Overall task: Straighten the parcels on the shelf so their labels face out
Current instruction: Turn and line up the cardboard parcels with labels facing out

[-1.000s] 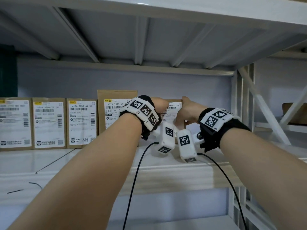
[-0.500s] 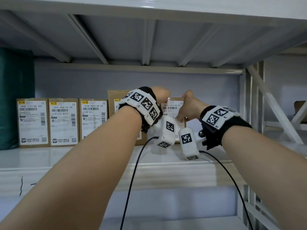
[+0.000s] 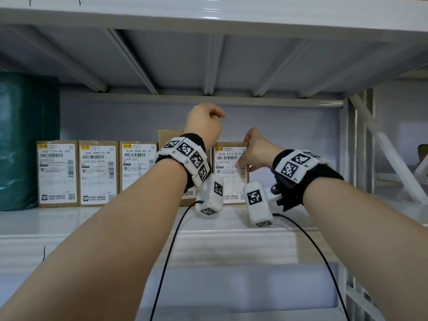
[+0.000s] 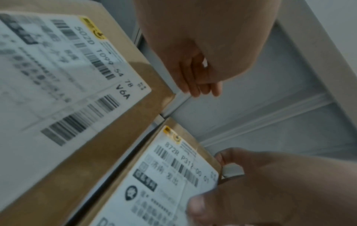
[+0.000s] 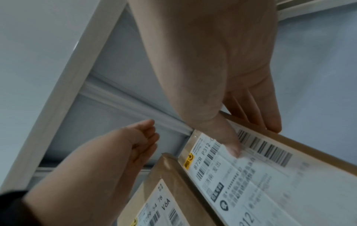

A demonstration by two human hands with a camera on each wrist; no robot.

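Right hand (image 3: 256, 149) pinched the top right corner of the rightmost parcel (image 3: 228, 179), thumb on its outward-facing label and fingers behind. Left hand (image 3: 203, 126) hovered above the taller parcel (image 4: 81, 94) alongside, fingers loosely curled, holding nothing. Both parcels stood upright on the shelf (image 3: 92, 218).

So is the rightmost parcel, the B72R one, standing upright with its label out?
Yes: the B72R parcel stands upright, label facing out. The right hand holds its top right corner, thumb on the label.

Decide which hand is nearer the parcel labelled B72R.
Right. The right hand pinches the B72R parcel at its top right corner; the left hand hovers above it, touching nothing.
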